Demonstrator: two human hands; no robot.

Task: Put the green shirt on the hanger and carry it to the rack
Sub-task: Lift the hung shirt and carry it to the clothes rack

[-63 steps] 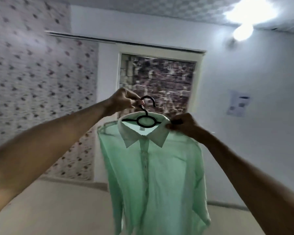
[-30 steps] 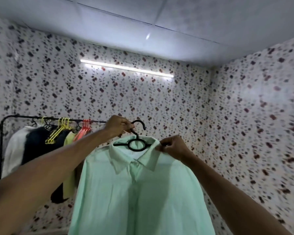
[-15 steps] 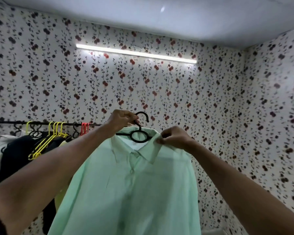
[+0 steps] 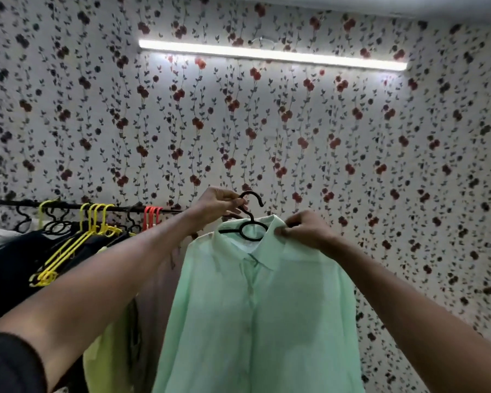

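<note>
The pale green shirt (image 4: 255,313) hangs in front of me on a black hanger (image 4: 248,222), its collar around the hanger's ring. My left hand (image 4: 217,204) pinches the hanger's hook from the left. My right hand (image 4: 304,226) grips the shirt's right collar and shoulder over the hanger arm. The black rack rail (image 4: 68,205) runs along the left, its right end just behind my left wrist. The hook is level with the rail and to the right of it, not touching it.
Several yellow hangers (image 4: 77,239) and red hangers (image 4: 150,217) hang on the rail, with dark clothes (image 4: 9,268) below them and a yellowish garment (image 4: 108,358) lower down. A floral wall with a tube light (image 4: 272,53) stands close behind.
The view has swung from a window wall to the floral wall and rack. The wall and rail have come closer, and both hands keep the same hold on hanger and shirt.
</note>
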